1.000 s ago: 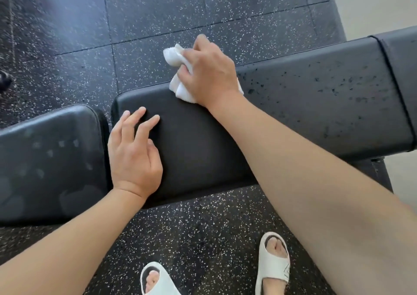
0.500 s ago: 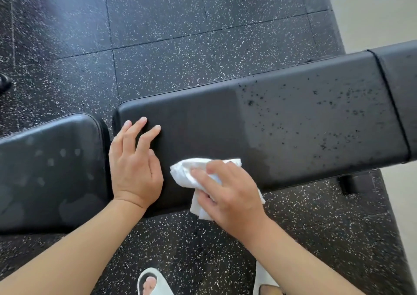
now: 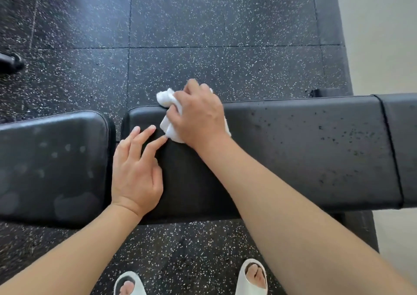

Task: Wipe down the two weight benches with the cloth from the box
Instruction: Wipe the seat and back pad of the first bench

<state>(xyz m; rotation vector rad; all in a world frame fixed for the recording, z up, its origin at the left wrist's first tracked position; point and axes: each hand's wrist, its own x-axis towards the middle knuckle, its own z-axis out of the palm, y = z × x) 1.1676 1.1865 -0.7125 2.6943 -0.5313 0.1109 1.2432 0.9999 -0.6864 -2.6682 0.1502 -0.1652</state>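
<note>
1. Plainly, two black padded sections lay side by side across the view: a long bench pad (image 3: 293,150) in the middle and right, and a shorter bench pad (image 3: 52,166) on the left, apart by a narrow gap; whether they belonged to one bench or two could not be told.
2. One white cloth (image 3: 168,100) sat bunched at the far left end of the long pad, partly over its far edge; the right hand (image 3: 198,116) lay on top of it, fingers curled round the cloth and grasping it against the pad.
3. One left hand (image 3: 135,172) rested flat on the near left corner of the same pad, fingers straight and released, holding nothing; its fingertips (image 3: 163,138) lay just beside the cloth's near edge.
4. Dark specks dotted the long pad to the right of the cloth; pale smudges showed on the shorter pad.
5. Two white sandals (image 3: 252,276) stood on the speckled black floor (image 3: 203,23) below the pads, one each side of the right forearm.
6. No box or other container was in view.
</note>
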